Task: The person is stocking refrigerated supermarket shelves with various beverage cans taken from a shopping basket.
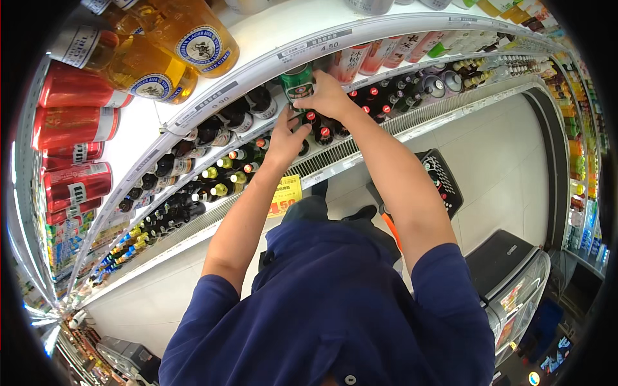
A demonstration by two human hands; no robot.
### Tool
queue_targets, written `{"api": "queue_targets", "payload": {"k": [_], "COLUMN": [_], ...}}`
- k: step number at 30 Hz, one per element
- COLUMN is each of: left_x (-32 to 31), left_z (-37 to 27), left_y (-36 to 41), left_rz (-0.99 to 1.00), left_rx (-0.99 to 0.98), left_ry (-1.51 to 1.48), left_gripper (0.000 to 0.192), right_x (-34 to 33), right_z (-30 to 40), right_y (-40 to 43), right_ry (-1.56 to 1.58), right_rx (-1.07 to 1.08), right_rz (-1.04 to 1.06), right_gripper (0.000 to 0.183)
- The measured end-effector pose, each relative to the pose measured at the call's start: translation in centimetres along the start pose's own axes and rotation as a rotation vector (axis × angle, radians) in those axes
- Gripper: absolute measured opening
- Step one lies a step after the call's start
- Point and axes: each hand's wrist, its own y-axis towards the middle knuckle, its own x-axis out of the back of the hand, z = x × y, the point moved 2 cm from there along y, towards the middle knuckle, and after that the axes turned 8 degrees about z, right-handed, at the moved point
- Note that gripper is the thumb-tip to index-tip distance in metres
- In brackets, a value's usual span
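Observation:
My right hand (pixel 324 96) grips a green beverage can (pixel 298 83) at the edge of a refrigerated shelf, thumb on the near side and fingers around the right. Just below and left of the can, my left hand (pixel 288 137) is raised with its fingers apart, holding nothing. Its fingertips are close to the can's base; whether they touch it cannot be told. Dark bottles (pixel 260 102) lie to the left on the same shelf level, and red-and-white cans (pixel 348 63) stand to the right. Red-capped bottles (pixel 325 135) are right below my hands.
Amber lager bottles (pixel 200 46) and red cans (pixel 77 128) occupy the upper shelf, whose price rail (pixel 309 50) juts out above my hands. A yellow price sign (pixel 286 195) hangs at the bottom edge. A black basket (pixel 442 178) with bottles and a glass-topped chest freezer (pixel 516 289) are at right.

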Motion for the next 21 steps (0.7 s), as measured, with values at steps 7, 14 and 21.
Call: {"api": "queue_targets", "payload": {"k": [7, 14, 21], "left_x": [0.7, 1.1, 0.5], "left_z": [-1.8, 0.6, 0.5], "left_y": [0.6, 1.4, 0.9], "left_rz": [0.047, 0.037, 0.033], "left_rx": [0.051, 0.055, 0.044], "left_ry": [-0.135, -0.159, -0.101], "left_gripper": [0.087, 0.089, 0.087], "right_x": [-1.2, -1.7, -1.3], "right_z": [-1.8, -2.8, -2.6], "right_y": [2.9, 3.9, 3.5], "right_ry": [-0.080, -0.058, -0.102], "right_rx": [0.055, 0.117, -0.023], "right_rz": [0.078, 0.119, 0.265], "right_gripper": [0.072, 0.075, 0.078]}}
